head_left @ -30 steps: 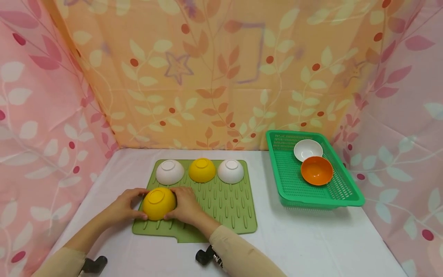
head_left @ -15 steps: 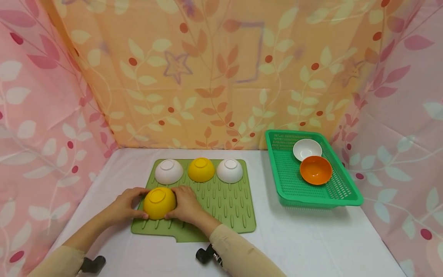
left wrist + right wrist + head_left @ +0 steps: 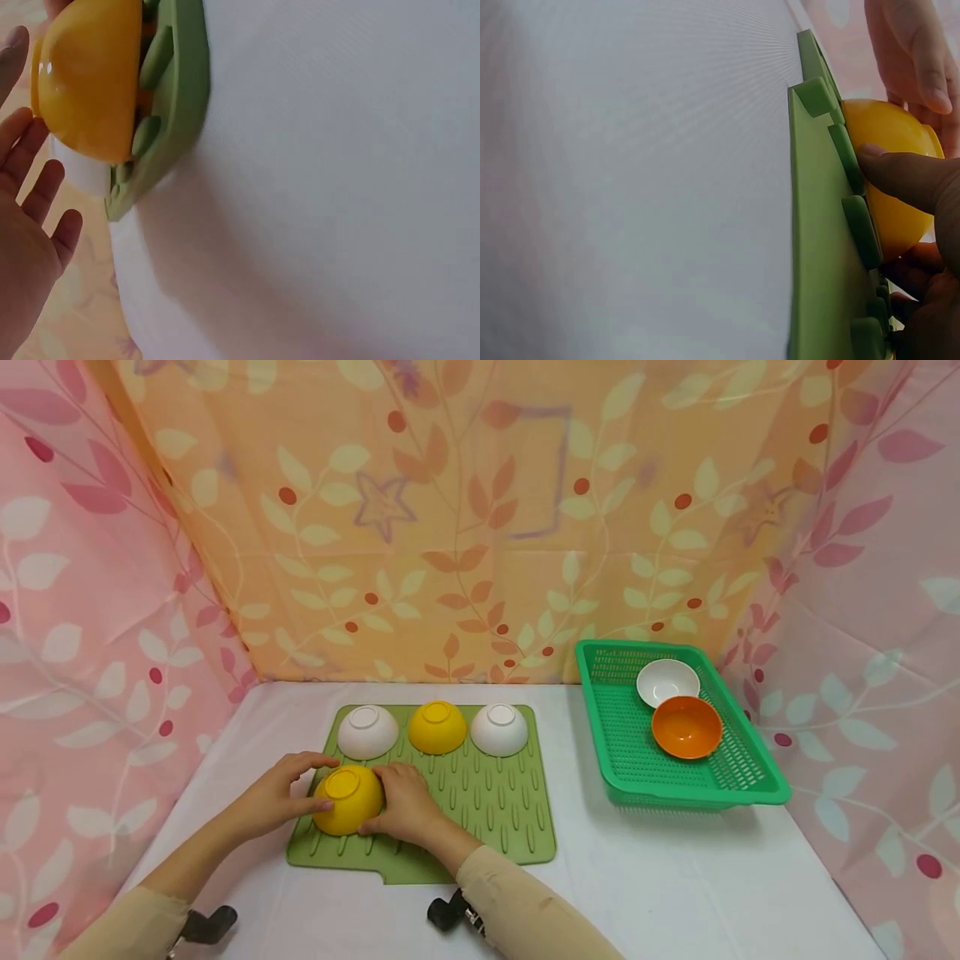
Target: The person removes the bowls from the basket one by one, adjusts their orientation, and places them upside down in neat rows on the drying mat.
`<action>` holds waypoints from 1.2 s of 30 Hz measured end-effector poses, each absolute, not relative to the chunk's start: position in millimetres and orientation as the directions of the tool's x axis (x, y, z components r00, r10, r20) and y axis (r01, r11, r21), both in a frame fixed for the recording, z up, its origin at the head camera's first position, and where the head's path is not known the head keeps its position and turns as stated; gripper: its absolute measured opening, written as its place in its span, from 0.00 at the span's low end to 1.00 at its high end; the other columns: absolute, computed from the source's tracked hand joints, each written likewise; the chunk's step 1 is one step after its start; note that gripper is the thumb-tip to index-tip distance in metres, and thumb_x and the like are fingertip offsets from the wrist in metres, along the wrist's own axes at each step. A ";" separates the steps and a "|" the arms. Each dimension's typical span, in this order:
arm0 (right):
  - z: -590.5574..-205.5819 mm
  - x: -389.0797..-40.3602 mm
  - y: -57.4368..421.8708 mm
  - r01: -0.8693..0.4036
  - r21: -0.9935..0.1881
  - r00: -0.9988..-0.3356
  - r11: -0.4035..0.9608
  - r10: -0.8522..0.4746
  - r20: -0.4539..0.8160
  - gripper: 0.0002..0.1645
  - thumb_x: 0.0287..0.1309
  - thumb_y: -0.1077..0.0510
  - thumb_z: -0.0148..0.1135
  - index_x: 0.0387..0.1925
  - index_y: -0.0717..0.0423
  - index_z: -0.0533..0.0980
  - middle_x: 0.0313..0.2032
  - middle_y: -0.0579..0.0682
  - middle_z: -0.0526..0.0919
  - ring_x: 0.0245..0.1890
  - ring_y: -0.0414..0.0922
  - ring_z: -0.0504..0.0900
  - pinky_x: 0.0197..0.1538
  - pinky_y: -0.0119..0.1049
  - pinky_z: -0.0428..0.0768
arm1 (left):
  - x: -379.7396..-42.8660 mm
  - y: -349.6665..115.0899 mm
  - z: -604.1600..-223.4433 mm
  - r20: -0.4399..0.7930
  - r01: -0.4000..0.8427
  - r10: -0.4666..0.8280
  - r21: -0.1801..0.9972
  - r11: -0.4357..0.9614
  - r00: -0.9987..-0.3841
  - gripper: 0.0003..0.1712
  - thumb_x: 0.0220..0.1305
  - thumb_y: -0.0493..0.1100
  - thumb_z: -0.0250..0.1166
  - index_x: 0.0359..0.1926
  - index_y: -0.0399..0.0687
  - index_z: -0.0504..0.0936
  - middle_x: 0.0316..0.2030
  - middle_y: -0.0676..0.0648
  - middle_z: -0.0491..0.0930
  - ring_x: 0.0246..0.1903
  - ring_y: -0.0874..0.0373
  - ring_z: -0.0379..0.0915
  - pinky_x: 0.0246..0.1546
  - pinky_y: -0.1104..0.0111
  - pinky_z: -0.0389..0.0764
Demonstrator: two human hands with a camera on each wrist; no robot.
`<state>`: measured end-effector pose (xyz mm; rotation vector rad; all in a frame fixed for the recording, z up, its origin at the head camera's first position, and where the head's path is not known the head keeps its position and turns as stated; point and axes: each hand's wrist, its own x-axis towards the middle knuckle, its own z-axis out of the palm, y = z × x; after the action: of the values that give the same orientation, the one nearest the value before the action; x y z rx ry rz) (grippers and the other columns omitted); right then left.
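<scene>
An upside-down yellow bowl (image 3: 351, 810) rests at the front left of a green ridged drying mat (image 3: 480, 827). My right hand (image 3: 411, 806) grips its right side, and the right wrist view shows the thumb (image 3: 900, 176) against the wall near the rim. On the left, my left hand (image 3: 273, 797) has its fingers spread loosely beside the bowl; in the left wrist view its fingers (image 3: 46, 187) are extended and do not curl round it. Behind stand a white bowl (image 3: 367, 735), another yellow bowl (image 3: 437, 731) and a second white bowl (image 3: 499, 733), all upside down.
A green plastic basket (image 3: 615, 760) stands at the right of the white-covered table (image 3: 637, 877). In it lie a white bowl (image 3: 663, 681) and an orange bowl (image 3: 686, 731), both facing up. Patterned cloth walls (image 3: 300, 568) enclose the back and sides.
My left hand has loosened from the yellow bowl and risen slightly, its thumb now higher beside the bowl. My right hand keeps its grip, and the bowl stays almost in place.
</scene>
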<state>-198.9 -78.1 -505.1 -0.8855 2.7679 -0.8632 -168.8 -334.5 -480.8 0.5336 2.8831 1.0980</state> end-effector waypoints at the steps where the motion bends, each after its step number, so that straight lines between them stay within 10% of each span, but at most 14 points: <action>1: -505.0 -199.0 -78.3 -0.504 -0.547 -0.823 0.668 -0.565 0.067 0.53 0.45 0.39 0.83 0.70 0.52 0.70 0.62 0.46 0.77 0.67 0.46 0.70 0.73 0.45 0.65 | -169.4 -332.9 -479.3 0.115 0.313 0.318 0.651 0.691 -0.941 0.35 0.58 0.57 0.76 0.64 0.54 0.78 0.63 0.47 0.77 0.63 0.43 0.66 0.59 0.35 0.70; 28: -463.4 -199.3 -67.8 -0.594 -0.438 -0.779 0.675 -0.619 0.102 0.56 0.52 0.40 0.78 0.75 0.56 0.62 0.69 0.51 0.72 0.70 0.50 0.68 0.73 0.48 0.65 | -179.9 -324.6 -467.1 0.037 0.271 0.327 0.652 0.708 -0.944 0.30 0.57 0.53 0.78 0.60 0.56 0.81 0.56 0.50 0.81 0.57 0.43 0.69 0.58 0.36 0.71; 36: -395.6 -209.5 -16.3 -0.778 -0.157 -0.628 0.608 -0.754 0.195 0.58 0.55 0.41 0.76 0.78 0.54 0.57 0.75 0.52 0.63 0.77 0.53 0.57 0.78 0.53 0.53 | -180.7 -325.4 -467.7 0.011 0.289 0.366 0.637 0.714 -0.930 0.30 0.59 0.53 0.76 0.61 0.57 0.78 0.58 0.49 0.78 0.58 0.43 0.69 0.58 0.35 0.69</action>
<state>-209.5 -16.3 -395.6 -1.3934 2.9140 -0.3701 -180.7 -325.4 -467.7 0.5371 2.8001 1.0112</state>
